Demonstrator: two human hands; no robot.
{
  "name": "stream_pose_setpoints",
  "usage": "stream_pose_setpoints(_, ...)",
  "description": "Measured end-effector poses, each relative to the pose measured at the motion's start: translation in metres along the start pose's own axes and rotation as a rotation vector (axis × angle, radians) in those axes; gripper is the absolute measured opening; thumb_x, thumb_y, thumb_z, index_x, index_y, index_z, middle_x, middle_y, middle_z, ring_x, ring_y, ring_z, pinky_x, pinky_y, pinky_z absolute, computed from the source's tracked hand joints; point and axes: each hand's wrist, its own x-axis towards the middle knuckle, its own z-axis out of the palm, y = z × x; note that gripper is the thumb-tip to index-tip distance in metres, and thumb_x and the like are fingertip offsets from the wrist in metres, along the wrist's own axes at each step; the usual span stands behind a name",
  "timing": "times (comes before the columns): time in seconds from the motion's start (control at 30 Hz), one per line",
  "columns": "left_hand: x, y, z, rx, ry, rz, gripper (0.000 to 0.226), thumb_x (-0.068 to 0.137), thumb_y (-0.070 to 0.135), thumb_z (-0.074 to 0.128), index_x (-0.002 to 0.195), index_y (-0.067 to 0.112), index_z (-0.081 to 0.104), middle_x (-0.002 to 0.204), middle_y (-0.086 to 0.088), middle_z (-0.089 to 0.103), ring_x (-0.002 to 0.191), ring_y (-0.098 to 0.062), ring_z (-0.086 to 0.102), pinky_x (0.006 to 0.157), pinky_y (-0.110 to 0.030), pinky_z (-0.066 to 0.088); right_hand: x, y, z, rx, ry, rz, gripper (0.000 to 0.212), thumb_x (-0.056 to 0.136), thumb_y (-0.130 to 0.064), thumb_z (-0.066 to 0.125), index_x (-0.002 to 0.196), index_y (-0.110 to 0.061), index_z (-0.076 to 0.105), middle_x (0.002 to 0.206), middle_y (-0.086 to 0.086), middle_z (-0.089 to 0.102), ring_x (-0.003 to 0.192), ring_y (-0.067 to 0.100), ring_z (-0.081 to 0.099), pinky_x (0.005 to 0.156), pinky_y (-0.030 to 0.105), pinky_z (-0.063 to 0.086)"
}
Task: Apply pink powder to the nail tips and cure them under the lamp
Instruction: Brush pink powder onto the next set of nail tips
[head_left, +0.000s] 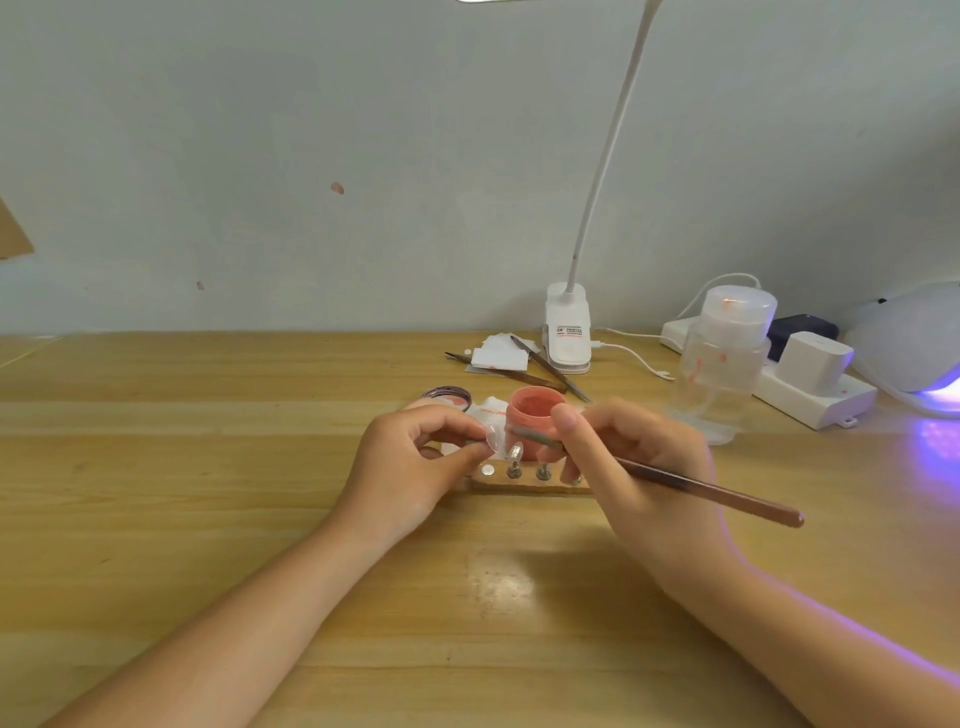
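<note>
Wooden desk (208, 519): open pot (535, 413) w/ pink powder (536, 404), clear bottle (722, 364) beside

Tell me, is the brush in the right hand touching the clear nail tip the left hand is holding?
Cannot tell. In the head view the brush head ends right beside the nail tip, showing neither contact nor gap.

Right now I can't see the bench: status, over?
Left hand pinches clear nail tip. Right hand holds brush, bristles beside tip. Pink jar open behind. Lamp lit far right, path unobstructed.
</note>
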Motion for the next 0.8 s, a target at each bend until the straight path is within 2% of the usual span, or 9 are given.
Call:
stream_pose_setpoints(0.07, 0.0, 0.0, 0.0, 0.007, 0.001, -0.002, 0.027, 0.069, 0.0, 0.074, 0.064, 0.025, 0.066, 0.069, 0.012, 0.066, 0.066, 0.0, 0.059, 0.061, -0.025, 0.042, -0.001, 0.002, 0.002, -0.084, -0.008, -0.02, 0.027, 0.085, -0.031, 0.06, 0.063, -0.017, 0.066, 0.054, -0.013, 0.061, 0.051, 0.001, 0.056, 0.051, 0.009, 0.04)
stream_pose_setpoints(0.13, 0.0, -0.001, 0.0, 0.01, -0.008, -0.005, 0.026, 0.07, 0.001, 0.074, 0.065, 0.025, 0.067, 0.065, 0.015, 0.067, 0.062, 0.001, 0.059, 0.058, -0.019, 0.043, 0.0, 0.004, 0.004, -0.172, -0.012, -0.068, 0.025, 0.085, -0.032, 0.058, 0.067, -0.018, 0.068, 0.055, -0.016, 0.06, 0.053, 0.002, 0.058, 0.051, 0.011, 0.042)
stream_pose_setpoints(0.2, 0.0, 0.0, 0.0, 0.01, -0.007, -0.004, 0.023, 0.069, 0.002, 0.074, 0.065, 0.023, 0.068, 0.064, 0.014, 0.068, 0.06, 0.001, 0.06, 0.057, -0.014, 0.044, 0.001, 0.005, 0.006, -0.27, -0.031, -0.114, 0.03, 0.085, -0.037, 0.059, 0.072, -0.012, 0.07, 0.061, -0.011, 0.065, 0.057, 0.007, 0.061, 0.052, 0.02, 0.047)
stream_pose_setpoints(0.27, 0.0, -0.001, 0.0, -0.004, -0.006, -0.01, 0.022, 0.069, 0.002, 0.075, 0.065, 0.022, 0.067, 0.064, 0.014, 0.068, 0.059, 0.001, 0.06, 0.056, -0.014, 0.045, -0.001, 0.007, 0.004, -0.295, -0.067, -0.12, 0.038, 0.085, -0.043, 0.059, 0.069, -0.011, 0.069, 0.061, -0.004, 0.066, 0.056, 0.012, 0.061, 0.052, 0.031, 0.047)
stream_pose_setpoints(0.33, 0.0, -0.001, 0.001, -0.012, -0.005, -0.023, 0.024, 0.069, 0.0, 0.074, 0.065, 0.022, 0.066, 0.063, 0.015, 0.068, 0.059, 0.001, 0.06, 0.057, -0.017, 0.045, -0.003, 0.008, 0.002, -0.293, -0.113, -0.13, 0.042, 0.087, -0.043, 0.057, 0.064, -0.01, 0.067, 0.057, -0.001, 0.063, 0.052, 0.013, 0.058, 0.05, 0.034, 0.046)
stream_pose_setpoints(0.4, 0.0, -0.001, 0.002, -0.008, -0.014, -0.025, 0.025, 0.069, -0.001, 0.074, 0.064, 0.022, 0.066, 0.062, 0.017, 0.067, 0.059, 0.002, 0.059, 0.057, -0.017, 0.045, -0.004, 0.009, 0.001, -0.262, -0.102, -0.148, 0.037, 0.089, -0.036, 0.052, 0.064, -0.012, 0.064, 0.057, -0.004, 0.063, 0.053, 0.007, 0.058, 0.05, 0.028, 0.047)
stream_pose_setpoints(0.5, 0.001, 0.0, 0.002, -0.011, -0.025, -0.014, 0.024, 0.068, -0.001, 0.074, 0.064, 0.021, 0.065, 0.061, 0.015, 0.066, 0.058, 0.001, 0.059, 0.058, -0.017, 0.045, -0.001, 0.01, 0.004, -0.212, -0.035, -0.152, 0.028, 0.09, -0.032, 0.052, 0.074, -0.015, 0.067, 0.058, -0.021, 0.059, 0.058, -0.004, 0.058, 0.054, 0.012, 0.044)
stream_pose_setpoints(0.63, 0.001, 0.0, 0.002, -0.025, -0.038, -0.007, 0.022, 0.068, -0.001, 0.074, 0.065, 0.019, 0.065, 0.061, 0.013, 0.066, 0.06, -0.001, 0.06, 0.059, -0.018, 0.045, -0.002, 0.013, 0.004, -0.179, -0.071, -0.131, 0.029, 0.091, -0.024, 0.053, 0.072, -0.009, 0.07, 0.063, -0.016, 0.062, 0.058, -0.004, 0.059, 0.056, 0.009, 0.043)
stream_pose_setpoints(0.8, 0.002, -0.002, 0.002, -0.031, -0.051, -0.01, 0.02, 0.068, 0.0, 0.074, 0.066, 0.018, 0.065, 0.061, 0.014, 0.066, 0.06, 0.001, 0.059, 0.059, -0.015, 0.045, -0.001, 0.009, 0.002, -0.162, -0.047, -0.125, 0.035, 0.09, -0.036, 0.048, 0.068, -0.016, 0.067, 0.06, -0.02, 0.059, 0.06, -0.002, 0.059, 0.057, 0.008, 0.041)
